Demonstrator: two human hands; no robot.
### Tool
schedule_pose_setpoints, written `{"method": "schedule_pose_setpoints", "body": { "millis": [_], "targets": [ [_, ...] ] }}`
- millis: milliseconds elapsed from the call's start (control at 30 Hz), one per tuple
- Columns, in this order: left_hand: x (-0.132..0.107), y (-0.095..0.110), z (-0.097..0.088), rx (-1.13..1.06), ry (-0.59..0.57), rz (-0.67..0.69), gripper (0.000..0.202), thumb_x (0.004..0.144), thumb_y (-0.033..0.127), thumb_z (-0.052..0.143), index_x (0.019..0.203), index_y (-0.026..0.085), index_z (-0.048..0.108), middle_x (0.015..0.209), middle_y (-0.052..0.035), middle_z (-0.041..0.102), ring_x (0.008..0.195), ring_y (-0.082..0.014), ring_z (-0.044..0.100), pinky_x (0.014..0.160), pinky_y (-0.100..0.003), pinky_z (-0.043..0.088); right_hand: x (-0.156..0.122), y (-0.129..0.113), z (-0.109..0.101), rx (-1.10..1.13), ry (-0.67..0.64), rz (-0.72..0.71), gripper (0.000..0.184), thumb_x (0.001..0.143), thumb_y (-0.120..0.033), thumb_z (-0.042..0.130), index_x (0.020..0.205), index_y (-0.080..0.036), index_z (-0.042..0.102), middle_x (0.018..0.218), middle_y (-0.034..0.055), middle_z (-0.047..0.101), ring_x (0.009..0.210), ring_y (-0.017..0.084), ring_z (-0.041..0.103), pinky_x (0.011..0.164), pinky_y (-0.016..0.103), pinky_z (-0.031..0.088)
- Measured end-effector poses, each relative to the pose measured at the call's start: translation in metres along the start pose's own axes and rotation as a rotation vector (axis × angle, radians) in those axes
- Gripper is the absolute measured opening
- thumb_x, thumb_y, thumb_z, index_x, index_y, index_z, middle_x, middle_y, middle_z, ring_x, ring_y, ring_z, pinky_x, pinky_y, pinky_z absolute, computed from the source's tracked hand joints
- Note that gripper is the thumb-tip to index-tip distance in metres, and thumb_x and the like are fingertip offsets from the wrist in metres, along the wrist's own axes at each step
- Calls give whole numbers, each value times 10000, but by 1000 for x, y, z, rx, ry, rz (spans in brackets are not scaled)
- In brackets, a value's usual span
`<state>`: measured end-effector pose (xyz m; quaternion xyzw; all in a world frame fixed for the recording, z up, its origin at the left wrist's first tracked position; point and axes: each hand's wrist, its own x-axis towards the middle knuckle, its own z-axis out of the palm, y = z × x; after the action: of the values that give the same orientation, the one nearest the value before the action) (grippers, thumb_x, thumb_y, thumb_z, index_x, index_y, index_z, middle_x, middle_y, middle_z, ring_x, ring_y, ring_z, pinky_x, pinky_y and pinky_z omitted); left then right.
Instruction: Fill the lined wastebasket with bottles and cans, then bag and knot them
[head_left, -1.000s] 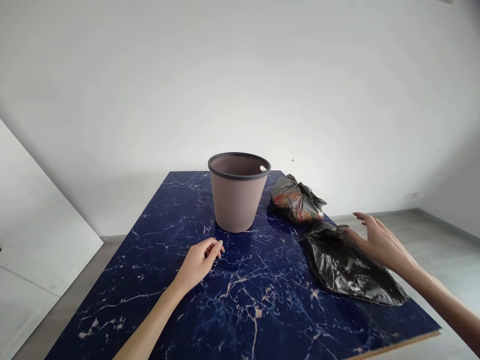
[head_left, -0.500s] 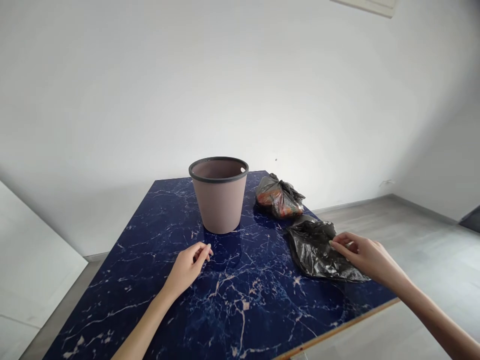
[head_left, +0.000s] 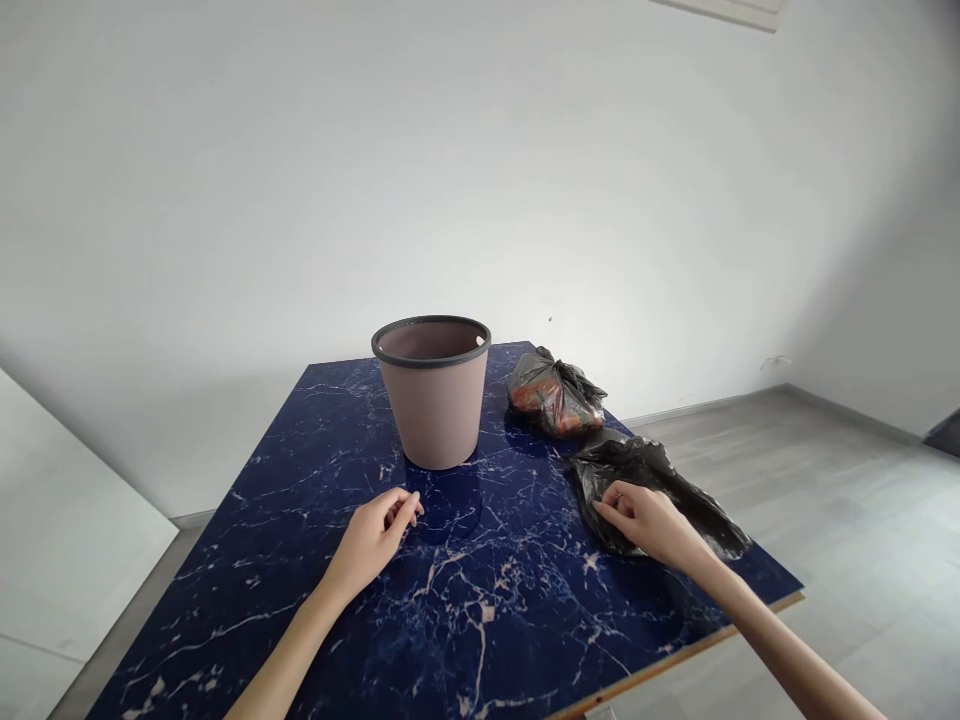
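A mauve plastic bin (head_left: pixel 435 395) with a dark grey rim stands upright near the far end of a dark blue marbled table (head_left: pixel 465 600). An empty black plastic bag (head_left: pixel 675 480) lies crumpled at the table's right side. My right hand (head_left: pixel 645 520) rests on its near left edge, fingers curled and pinching the plastic. My left hand (head_left: pixel 373 540) lies on the tabletop just in front of the bin, fingers loosely curled, holding nothing. A tied black bag with orange contents (head_left: pixel 556 394) sits to the right of the bin.
The table's wooden front-right edge (head_left: pixel 675 655) is close to my right forearm. A white wall rises behind the table. Grey floor lies to the right, and a white panel (head_left: pixel 67 540) leans at the left.
My right hand slid left across the empty black bag to its near left edge and pinched it, and the bag has bunched up. My left hand stays put.
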<state>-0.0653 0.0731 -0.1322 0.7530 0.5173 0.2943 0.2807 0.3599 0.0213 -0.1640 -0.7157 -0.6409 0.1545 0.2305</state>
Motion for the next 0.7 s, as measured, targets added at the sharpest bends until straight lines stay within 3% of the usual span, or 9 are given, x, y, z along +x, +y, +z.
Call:
{"method": "schedule_pose_setpoints", "body": {
  "millis": [167, 267, 400, 533, 633, 700],
  "targets": [
    [-1, 0, 1, 9, -2, -4, 515, 1055, 672, 450, 926, 253, 719, 899, -46, 767, 752, -230, 675, 714, -315, 475, -19, -19, -4, -11, 72, 46, 376, 1023, -592, 454, 885, -269, 588, 682, -2, 659, 660, 217, 631, 598, 297, 338],
    [0, 0, 0, 14, -2, 2, 510, 1056, 668, 452, 920, 253, 716, 893, -46, 764, 768, -235, 681, 726, -316, 474, -23, -24, -5, -139, 68, 101, 363, 1012, -629, 530, 948, -276, 584, 697, 7, 679, 665, 242, 653, 565, 292, 283],
    [1, -2, 1, 13, -3, 7, 504, 1056, 666, 459, 921, 254, 717, 894, -45, 766, 757, -231, 675, 719, -313, 474, -25, -25, 1, -221, 3, 79, 235, 1030, -418, 536, 850, -269, 538, 692, 4, 670, 648, 227, 645, 562, 282, 252],
    [1, -3, 2, 2, -6, 6, 493, 1055, 662, 474, 926, 254, 720, 883, -41, 757, 743, -226, 662, 686, -303, 457, -40, -40, 11, -66, 110, 10, 279, 1061, -445, 463, 847, -271, 502, 632, -33, 588, 586, 184, 585, 572, 267, 301],
    [-1, 2, 2, -17, -15, 9, 482, 1053, 653, 492, 923, 252, 724, 873, -37, 751, 671, -205, 612, 646, -298, 431, -62, -66, 21, 164, 229, -134, 343, 1070, -498, 482, 822, -261, 492, 609, -47, 550, 528, 151, 542, 580, 260, 336],
    [-2, 8, 2, -38, -31, 14, 470, 1055, 638, 507, 915, 251, 732, 857, -31, 747, 639, -192, 579, 634, -295, 422, -77, -89, 30, 243, 239, -212, 318, 1087, -471, 495, 852, -257, 514, 601, -56, 540, 503, 136, 530, 569, 249, 343]
  ]
}}
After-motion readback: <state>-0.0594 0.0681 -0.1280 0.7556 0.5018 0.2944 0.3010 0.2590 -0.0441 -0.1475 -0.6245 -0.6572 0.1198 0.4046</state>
